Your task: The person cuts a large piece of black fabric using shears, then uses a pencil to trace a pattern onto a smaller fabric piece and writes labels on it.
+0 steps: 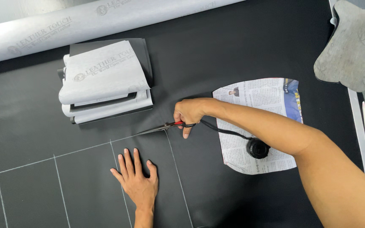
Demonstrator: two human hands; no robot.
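Note:
A large black sheet [241,55] covers the table, marked with white chalk lines [81,150] forming rectangles. My right hand [189,113] grips scissors [161,126] with red-and-black handles, the blades pointing left along the upper chalk line. My left hand [137,179] lies flat with fingers spread on the black sheet, just below the blades, inside a chalked rectangle.
A folded stack of black material with white paper backing [106,82] sits beyond the scissors. A long white roll [89,21] lies along the far edge. A newspaper pattern piece [262,122] with a small black round weight [257,148] lies under my right arm. A grey shaped piece [351,44] is far right.

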